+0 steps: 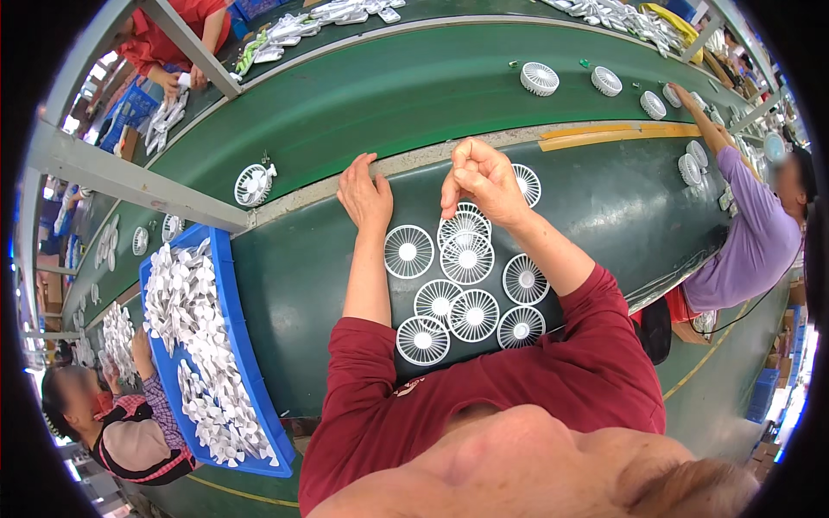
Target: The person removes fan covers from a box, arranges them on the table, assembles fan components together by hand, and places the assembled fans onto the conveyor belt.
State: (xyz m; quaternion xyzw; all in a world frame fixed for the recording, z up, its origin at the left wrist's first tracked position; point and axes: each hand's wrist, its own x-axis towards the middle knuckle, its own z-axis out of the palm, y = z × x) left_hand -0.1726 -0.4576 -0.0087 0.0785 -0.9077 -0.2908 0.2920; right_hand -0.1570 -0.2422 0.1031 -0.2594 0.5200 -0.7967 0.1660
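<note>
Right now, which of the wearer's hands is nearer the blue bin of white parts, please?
The left hand, right of the blue bin; the right hand is farther right, near white grilles.

White round grilles are lying on the dark green surface, some overlapping, spreading from its near edge toward the far edge

Illumination is bright and diffuse; shadows are faint. Relative to the blue tray: the worktable at its right carries a soft, pale sheen; the conveyor belt above and right of it curves under fisheye distortion; the background beyond its left side is soft, with overexposed white spots. Black vignetting encloses the field.
</note>
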